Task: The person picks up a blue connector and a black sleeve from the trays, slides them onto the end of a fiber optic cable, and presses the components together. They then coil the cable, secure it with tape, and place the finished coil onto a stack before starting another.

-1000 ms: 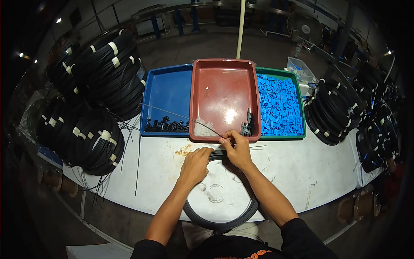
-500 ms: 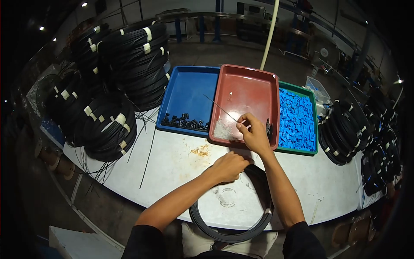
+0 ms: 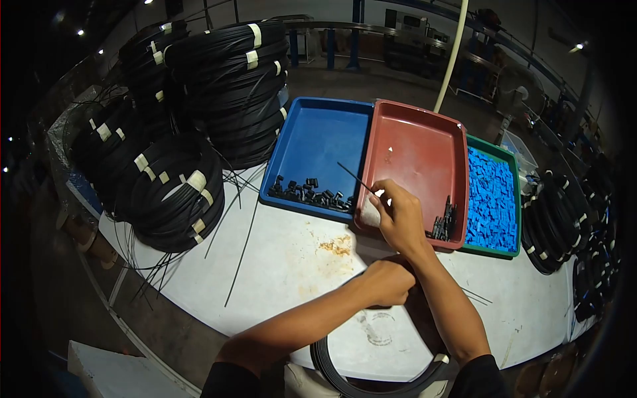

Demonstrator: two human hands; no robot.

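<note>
A coil of thin black cable (image 3: 323, 365) hangs over the table's front edge. My left hand (image 3: 388, 284) is closed like a fist at the far side of the coil, where my arms hide part of it. Just beyond, my right hand (image 3: 403, 215) pinches a thin black cable end (image 3: 353, 174) between thumb and fingers. That end points up and left over the blue and red trays. Beside my right fingers, small clear pieces (image 3: 369, 211) lie in the front left corner of the red tray (image 3: 424, 119).
Small black clips (image 3: 308, 192) lie in the blue tray (image 3: 332, 103). Black parts (image 3: 444, 222) fill the red tray's right corner. Blue pieces (image 3: 491, 199) fill the green tray (image 3: 516, 219). Stacked cable coils (image 3: 225, 93) stand left, more coils (image 3: 554, 219) right.
The view has shifted, so the trays sit further right. The coil appears lower, nearer my body. My right hand still pinches the cable end; my left hand stays closed, now just below the right wrist.
</note>
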